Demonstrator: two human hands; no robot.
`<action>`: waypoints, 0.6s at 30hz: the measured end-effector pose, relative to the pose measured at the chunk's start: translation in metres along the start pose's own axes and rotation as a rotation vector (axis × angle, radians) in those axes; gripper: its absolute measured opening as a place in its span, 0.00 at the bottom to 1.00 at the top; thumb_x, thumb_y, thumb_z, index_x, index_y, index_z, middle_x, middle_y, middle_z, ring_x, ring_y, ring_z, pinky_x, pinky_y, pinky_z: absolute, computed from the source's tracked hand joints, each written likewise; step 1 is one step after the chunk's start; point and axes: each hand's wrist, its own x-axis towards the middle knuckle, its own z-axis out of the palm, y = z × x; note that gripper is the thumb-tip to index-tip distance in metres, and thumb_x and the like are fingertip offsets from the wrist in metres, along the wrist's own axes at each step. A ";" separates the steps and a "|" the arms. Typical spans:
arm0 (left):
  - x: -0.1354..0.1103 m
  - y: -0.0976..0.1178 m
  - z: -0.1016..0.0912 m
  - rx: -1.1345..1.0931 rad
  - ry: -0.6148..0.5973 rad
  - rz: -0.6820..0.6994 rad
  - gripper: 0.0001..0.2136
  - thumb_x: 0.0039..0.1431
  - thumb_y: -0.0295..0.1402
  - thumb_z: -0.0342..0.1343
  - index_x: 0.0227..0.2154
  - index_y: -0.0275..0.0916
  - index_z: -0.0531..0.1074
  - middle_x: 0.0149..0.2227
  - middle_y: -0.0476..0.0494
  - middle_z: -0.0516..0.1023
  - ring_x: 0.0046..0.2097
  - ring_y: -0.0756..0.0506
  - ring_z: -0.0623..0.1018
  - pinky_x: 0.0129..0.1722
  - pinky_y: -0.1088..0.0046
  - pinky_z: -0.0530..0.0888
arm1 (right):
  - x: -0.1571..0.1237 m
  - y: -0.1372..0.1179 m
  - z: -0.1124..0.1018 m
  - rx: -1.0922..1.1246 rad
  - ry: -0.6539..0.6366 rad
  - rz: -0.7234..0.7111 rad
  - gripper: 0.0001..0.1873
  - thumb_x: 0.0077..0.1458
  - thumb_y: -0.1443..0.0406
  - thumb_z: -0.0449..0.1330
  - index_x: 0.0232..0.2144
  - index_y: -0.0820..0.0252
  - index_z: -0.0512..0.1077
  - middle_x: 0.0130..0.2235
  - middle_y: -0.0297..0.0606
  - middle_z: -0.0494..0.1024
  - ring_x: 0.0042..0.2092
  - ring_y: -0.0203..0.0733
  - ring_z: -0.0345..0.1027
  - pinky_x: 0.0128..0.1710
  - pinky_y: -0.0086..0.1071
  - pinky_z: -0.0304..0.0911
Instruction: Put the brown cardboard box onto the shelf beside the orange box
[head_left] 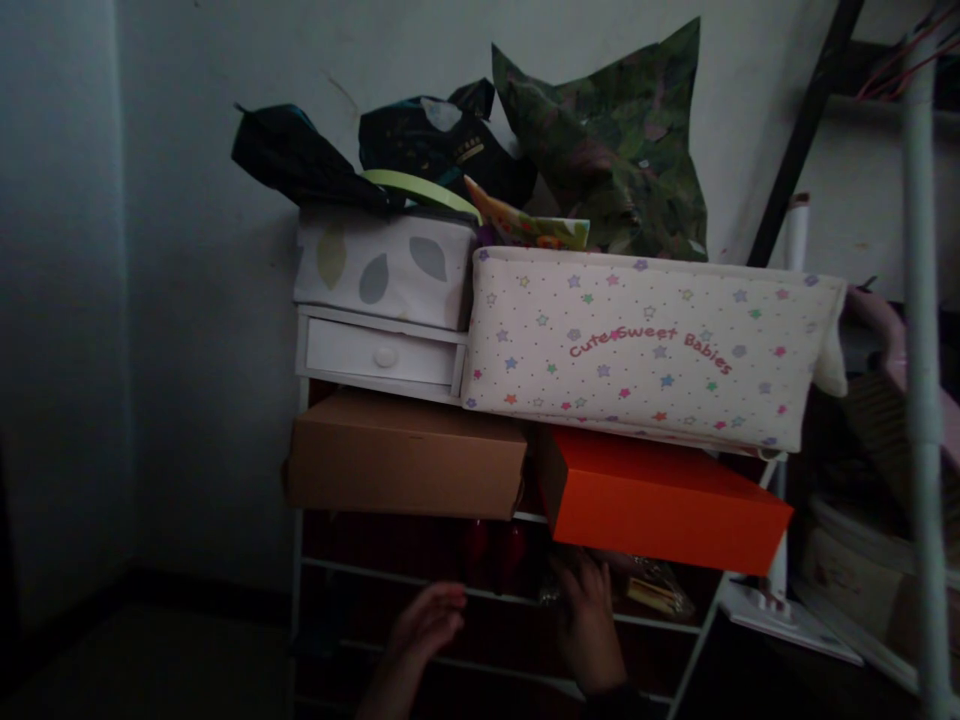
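My left hand point(421, 622) hovers in front of a dim lower shelf of a white wire rack point(495, 596), fingers loosely curled and holding nothing I can see. My right hand point(589, 615) reaches under the orange box point(660, 505) toward dark items on that shelf; its fingertips are hidden in shadow, so I cannot tell if it grips anything. A brown cardboard box point(405, 455) sits left of the orange box, above my left hand. Red objects point(495, 550) stand on the shelf between my hands.
A star-patterned fabric bin point(645, 350) reading "Cute Sweet Babies" rests on the boxes, beside a small white drawer unit point(382, 350) and leaf-print box point(382, 265). Dark bags point(442, 140) and green wrapping point(622, 150) are piled on top. A white pole point(922, 380) and cluttered shelves stand right.
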 end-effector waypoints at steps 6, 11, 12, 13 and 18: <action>0.010 -0.002 0.009 0.774 0.095 0.535 0.25 0.59 0.30 0.48 0.60 0.48 0.57 0.64 0.39 0.56 0.63 0.38 0.59 0.60 0.51 0.61 | 0.000 -0.018 -0.001 0.173 0.101 -0.033 0.32 0.51 0.74 0.49 0.59 0.51 0.57 0.61 0.43 0.56 0.65 0.54 0.43 0.59 0.62 0.51; 0.026 0.001 0.020 1.040 0.024 0.601 0.30 0.61 0.27 0.44 0.64 0.53 0.45 0.69 0.43 0.31 0.68 0.34 0.45 0.62 0.46 0.55 | 0.001 -0.042 0.003 0.267 0.050 -0.004 0.35 0.53 0.74 0.47 0.62 0.50 0.50 0.64 0.43 0.47 0.65 0.52 0.45 0.57 0.55 0.59; 0.030 0.000 0.021 1.044 0.008 0.579 0.29 0.61 0.28 0.43 0.64 0.54 0.44 0.69 0.44 0.27 0.68 0.34 0.43 0.62 0.47 0.55 | 0.002 -0.047 0.003 0.280 0.043 0.008 0.35 0.53 0.75 0.47 0.62 0.50 0.49 0.65 0.43 0.45 0.65 0.52 0.45 0.57 0.54 0.59; 0.033 -0.001 0.023 1.028 -0.007 0.546 0.29 0.63 0.30 0.42 0.64 0.54 0.43 0.69 0.44 0.24 0.68 0.34 0.43 0.62 0.48 0.55 | 0.003 -0.053 0.003 0.294 0.042 0.019 0.35 0.54 0.75 0.46 0.63 0.49 0.48 0.65 0.42 0.44 0.65 0.51 0.44 0.58 0.53 0.59; 0.047 -0.009 0.027 0.817 0.003 0.427 0.25 0.66 0.37 0.37 0.64 0.52 0.42 0.68 0.42 0.23 0.68 0.40 0.47 0.63 0.57 0.57 | 0.011 -0.072 0.006 0.342 0.083 0.045 0.32 0.59 0.70 0.47 0.64 0.49 0.46 0.66 0.43 0.42 0.65 0.50 0.45 0.58 0.51 0.58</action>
